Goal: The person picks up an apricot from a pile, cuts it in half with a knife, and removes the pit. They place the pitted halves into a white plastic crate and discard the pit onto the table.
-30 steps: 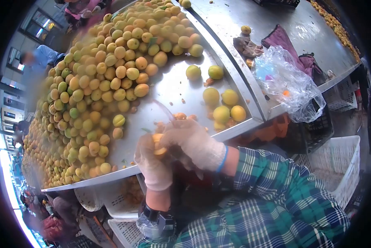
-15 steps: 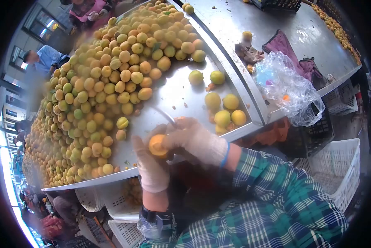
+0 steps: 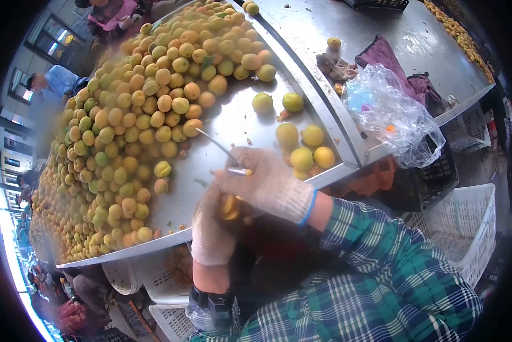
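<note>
Head view: left grip point(image 3: 212, 231) curled around fruit point(image 3: 231, 207)
Right grip point(image 3: 272, 185): clasping slim tool point(image 3: 239, 171)
Fruit pile point(image 3: 131, 135): beyond left grip, on desk point(image 3: 233, 117)

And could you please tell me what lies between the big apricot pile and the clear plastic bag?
The head view shows steel tabletop, a few loose apricots, some fruit scraps, then a metal rim.

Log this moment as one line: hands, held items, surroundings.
left hand: holding fruit | right hand: gripping thin metal tool | fruit pile: on metal table | plastic bag: over adjoining table edge
</note>
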A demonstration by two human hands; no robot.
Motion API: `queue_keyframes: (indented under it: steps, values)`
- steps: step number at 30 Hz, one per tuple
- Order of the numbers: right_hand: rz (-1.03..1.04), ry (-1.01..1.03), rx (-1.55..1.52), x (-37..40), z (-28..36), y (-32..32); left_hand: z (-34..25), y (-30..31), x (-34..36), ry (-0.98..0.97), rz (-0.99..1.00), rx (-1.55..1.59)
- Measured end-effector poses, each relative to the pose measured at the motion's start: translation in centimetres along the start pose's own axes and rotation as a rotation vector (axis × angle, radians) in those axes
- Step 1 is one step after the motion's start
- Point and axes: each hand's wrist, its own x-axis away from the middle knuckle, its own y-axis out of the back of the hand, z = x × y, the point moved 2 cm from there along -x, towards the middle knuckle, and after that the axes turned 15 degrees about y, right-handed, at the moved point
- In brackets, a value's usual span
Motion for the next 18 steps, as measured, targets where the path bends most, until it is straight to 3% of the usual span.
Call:
queue_keyframes:
  steps: [5,7,9,10,12,14,16,18]
  values:
    - [-0.060,0.101,0.065,-0.1,-1.2,-0.4,0.4,0.5,-0.5,-0.090,0.118,-0.243]
    - [-0.103,0.171,0.078,0.0,-0.9,-0.3,0.4,0.4,0.0,0.176,0.102,0.001]
    - [-0.286,0.048,-0.318,0.1,-0.5,0.1,0.3,-0.3,0.0,0.138,0.086,0.033]
    - [-0.286,0.048,-0.321,-0.1,-0.1,0.6,0.2,-0.5,0.0,0.097,0.072,0.069]
    - [-0.520,-0.049,-0.767,-0.5,-0.1,2.5,0.5,0.0,-0.6,-0.009,0.091,0.005]
    - [-0.552,-0.073,-0.883,-0.7,-0.2,3.5,0.4,-0.3,-0.7,-0.112,0.113,-0.058]
    - [-0.591,-0.101,-0.995,-0.6,-0.2,3.8,0.5,-1.0,-0.5,0.029,0.036,0.183]
    - [-0.623,-0.098,-1.127,-0.4,0.2,3.4,0.9,-0.9,-0.4,-0.044,0.029,0.026]
